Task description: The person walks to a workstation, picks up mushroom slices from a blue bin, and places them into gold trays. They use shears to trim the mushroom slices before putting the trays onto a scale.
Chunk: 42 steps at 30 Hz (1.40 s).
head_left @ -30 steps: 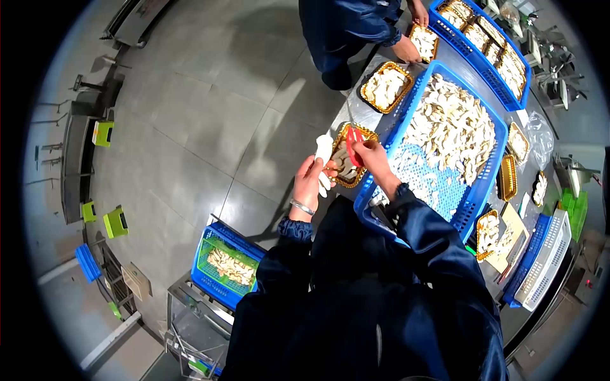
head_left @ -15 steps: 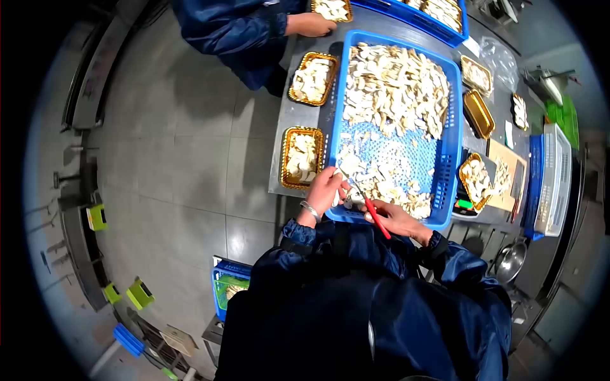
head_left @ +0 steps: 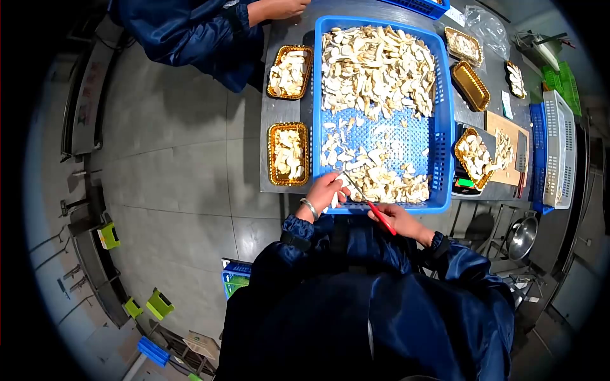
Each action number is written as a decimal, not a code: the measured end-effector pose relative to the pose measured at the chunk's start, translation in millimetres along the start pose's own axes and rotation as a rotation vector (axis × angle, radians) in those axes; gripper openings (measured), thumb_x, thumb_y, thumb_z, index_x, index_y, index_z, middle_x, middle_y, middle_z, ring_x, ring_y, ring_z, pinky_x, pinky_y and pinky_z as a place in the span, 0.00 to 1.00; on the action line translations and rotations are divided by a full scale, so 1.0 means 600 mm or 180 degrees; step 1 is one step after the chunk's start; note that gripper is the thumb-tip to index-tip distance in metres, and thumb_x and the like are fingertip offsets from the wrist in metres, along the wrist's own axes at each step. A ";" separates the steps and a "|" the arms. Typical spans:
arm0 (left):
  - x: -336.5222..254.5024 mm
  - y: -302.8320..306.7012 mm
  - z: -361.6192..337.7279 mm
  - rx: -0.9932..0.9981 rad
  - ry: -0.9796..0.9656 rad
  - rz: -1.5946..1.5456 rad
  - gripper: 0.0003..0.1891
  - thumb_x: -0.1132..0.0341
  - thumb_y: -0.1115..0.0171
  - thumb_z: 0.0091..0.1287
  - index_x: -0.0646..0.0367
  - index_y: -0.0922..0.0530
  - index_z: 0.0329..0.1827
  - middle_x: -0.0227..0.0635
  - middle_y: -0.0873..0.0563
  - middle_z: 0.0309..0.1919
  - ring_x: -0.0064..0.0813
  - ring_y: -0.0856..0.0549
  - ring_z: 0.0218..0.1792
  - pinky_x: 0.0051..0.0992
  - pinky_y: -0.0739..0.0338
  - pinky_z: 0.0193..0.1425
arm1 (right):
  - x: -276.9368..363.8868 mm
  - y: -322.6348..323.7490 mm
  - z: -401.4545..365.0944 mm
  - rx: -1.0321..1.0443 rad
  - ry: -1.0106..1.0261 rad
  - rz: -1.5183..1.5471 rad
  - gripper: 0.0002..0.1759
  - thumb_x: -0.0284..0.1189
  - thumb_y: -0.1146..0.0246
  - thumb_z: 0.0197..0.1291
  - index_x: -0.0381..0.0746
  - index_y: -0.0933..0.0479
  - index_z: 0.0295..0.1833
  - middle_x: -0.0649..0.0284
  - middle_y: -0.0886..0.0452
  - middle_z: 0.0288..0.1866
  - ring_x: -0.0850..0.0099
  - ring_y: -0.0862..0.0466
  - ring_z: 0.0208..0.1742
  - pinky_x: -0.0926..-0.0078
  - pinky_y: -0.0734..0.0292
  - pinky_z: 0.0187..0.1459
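Note:
My right hand (head_left: 400, 222) is closed around the red handle of a knife (head_left: 382, 219), whose thin blade points up and left. The blade meets a pale mushroom piece (head_left: 344, 181) that my left hand (head_left: 325, 190) pinches at the near edge of a blue plastic crate (head_left: 447, 146). Inside the crate, a large heap of cut mushrooms (head_left: 378, 70) fills the far half. A smaller pile of mushroom pieces (head_left: 387, 181) lies in the near part, close to my hands.
Gold trays of mushrooms (head_left: 289, 152) stand left of the crate. To the right are an empty gold tray (head_left: 471, 86), a tray on a scale (head_left: 473, 159), and a cutting board (head_left: 507, 165) with a knife (head_left: 523, 165). A co-worker's sleeve (head_left: 190, 38) is at upper left.
The view has shifted, so the crate sits further left and higher. My hands keep the knife and mushroom piece together at the crate's edge. The co-worker's hand is nearer the top edge.

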<state>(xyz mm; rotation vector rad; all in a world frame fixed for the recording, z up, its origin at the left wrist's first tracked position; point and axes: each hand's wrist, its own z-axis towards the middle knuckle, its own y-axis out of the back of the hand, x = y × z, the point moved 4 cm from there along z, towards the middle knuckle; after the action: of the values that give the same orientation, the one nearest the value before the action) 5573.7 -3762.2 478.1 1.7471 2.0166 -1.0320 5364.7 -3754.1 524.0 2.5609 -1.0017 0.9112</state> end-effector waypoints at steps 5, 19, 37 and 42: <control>-0.021 0.012 -0.024 0.0172 -0.0412 -0.0604 0.14 0.63 0.53 0.70 0.59 0.28 0.54 0.37 0.19 0.41 0.25 0.17 0.37 0.22 0.24 0.33 | 0.018 0.011 -0.007 -0.0132 0.0110 0.0037 0.26 0.49 0.38 0.57 0.37 0.22 0.47 0.65 0.20 0.29 0.81 0.25 0.31 0.81 0.31 0.34; 0.032 0.137 -0.065 -0.1185 -0.1188 -0.2550 0.14 0.56 0.43 0.65 0.54 0.24 0.47 0.33 0.18 0.35 0.25 0.19 0.33 0.26 0.25 0.35 | 0.273 -0.120 0.253 -0.0654 0.0941 -0.0997 0.32 0.54 0.40 0.49 0.31 0.23 0.38 0.49 0.18 0.30 0.54 0.17 0.36 0.65 0.25 0.38; 0.013 0.146 -0.079 -0.1042 -0.1054 -0.2758 0.08 0.59 0.46 0.67 0.52 0.25 0.37 0.29 0.18 0.34 0.22 0.20 0.35 0.24 0.25 0.35 | 0.319 -0.121 0.350 -0.2475 0.2171 -0.2969 0.13 0.31 0.42 0.51 0.33 0.29 0.38 0.51 0.22 0.33 0.58 0.22 0.36 0.67 0.24 0.35; -0.010 0.142 -0.064 -0.1115 -0.1111 -0.2442 0.08 0.61 0.40 0.64 0.53 0.25 0.41 0.28 0.20 0.33 0.22 0.22 0.32 0.23 0.28 0.34 | 0.334 -0.082 0.255 -0.1835 0.2288 -0.2091 0.24 0.41 0.34 0.47 0.33 0.29 0.41 0.48 0.22 0.34 0.52 0.20 0.36 0.60 0.25 0.36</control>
<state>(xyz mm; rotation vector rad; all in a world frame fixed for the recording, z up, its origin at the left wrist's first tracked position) 5664.6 -3740.2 480.8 0.5565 2.4631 -0.9891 5582.9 -3888.8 532.0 1.6707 -0.1425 1.0165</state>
